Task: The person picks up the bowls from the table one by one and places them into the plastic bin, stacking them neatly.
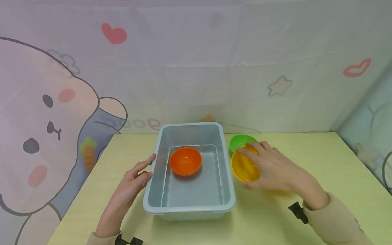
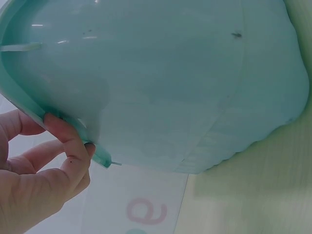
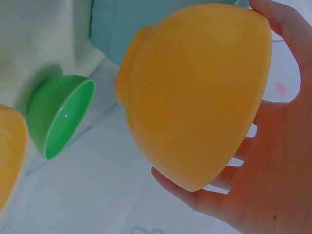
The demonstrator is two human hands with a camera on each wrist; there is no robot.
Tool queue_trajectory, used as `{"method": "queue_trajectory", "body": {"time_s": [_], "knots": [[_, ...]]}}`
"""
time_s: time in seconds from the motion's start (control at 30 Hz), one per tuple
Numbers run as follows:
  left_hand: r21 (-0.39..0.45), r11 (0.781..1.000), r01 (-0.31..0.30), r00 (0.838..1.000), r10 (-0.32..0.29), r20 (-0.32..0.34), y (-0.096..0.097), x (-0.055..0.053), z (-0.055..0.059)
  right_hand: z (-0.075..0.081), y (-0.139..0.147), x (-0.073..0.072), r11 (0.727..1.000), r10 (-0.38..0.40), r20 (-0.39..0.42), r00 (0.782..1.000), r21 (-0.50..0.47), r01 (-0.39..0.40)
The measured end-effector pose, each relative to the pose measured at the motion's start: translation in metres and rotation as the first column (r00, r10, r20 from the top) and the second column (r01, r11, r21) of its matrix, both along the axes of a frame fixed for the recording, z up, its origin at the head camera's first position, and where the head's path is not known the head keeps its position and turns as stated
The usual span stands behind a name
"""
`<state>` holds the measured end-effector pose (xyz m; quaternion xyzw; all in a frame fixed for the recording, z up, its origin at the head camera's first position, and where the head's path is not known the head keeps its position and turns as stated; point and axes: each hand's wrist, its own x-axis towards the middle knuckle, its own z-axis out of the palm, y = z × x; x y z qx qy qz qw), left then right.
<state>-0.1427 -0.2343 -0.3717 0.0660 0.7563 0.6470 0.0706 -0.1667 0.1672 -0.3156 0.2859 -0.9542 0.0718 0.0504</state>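
Note:
My right hand (image 1: 271, 166) grips a yellow bowl (image 1: 245, 166) by its rim, just to the right of the grey-blue plastic bin (image 1: 196, 208). The right wrist view shows the yellow bowl (image 3: 200, 92) from its outer side, tilted, with thumb and fingers spread around its rim. My left hand (image 1: 130, 187) is at the bin's left rim; up close, the fingers (image 2: 70, 146) are bent against that rim. Inside the bin, an orange bowl (image 1: 185, 161) stands upright on the bottom, left of the middle.
A green bowl (image 1: 240, 140) stands on the table behind the held bowl, partly covered by it. Another yellow bowl (image 3: 9, 151) shows at the left edge of the right wrist view; the right arm mostly hides it from above. A printed cloth (image 1: 196, 85) hangs behind the table.

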Motion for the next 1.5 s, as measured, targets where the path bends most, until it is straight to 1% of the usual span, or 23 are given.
{"method": "queue_trajectory", "body": {"time_s": [0.13, 0.67, 0.97, 1.23, 1.5], "knots": [[0.006, 1.0, 0.003, 1.0, -0.003, -0.001, 0.0, 0.0, 0.0, 0.006, -0.002, -0.002, 1.0, 0.006, -0.007, 1.0, 0.022, -0.006], [0.001, 1.0, 0.004, 1.0, -0.004, 0.006, 0.001, 0.001, 0.0, 0.025, -0.01, -0.005, 0.998, 0.038, -0.012, 0.999, 0.043, -0.038], [0.001, 1.0, 0.005, 1.0, -0.005, 0.009, 0.001, 0.002, 0.002, 0.037, -0.016, -0.004, 0.998, 0.045, 0.02, 0.999, 0.039, -0.046], [0.007, 1.0, 0.012, 1.0, -0.012, 0.002, 0.001, 0.002, 0.002, 0.045, -0.023, -0.007, 0.996, 0.07, -0.013, 0.997, 0.061, -0.069], [0.004, 1.0, 0.006, 1.0, -0.006, -0.003, 0.001, 0.002, 0.002, 0.051, -0.03, -0.009, 0.995, 0.083, -0.01, 0.997, 0.063, -0.082]]}}
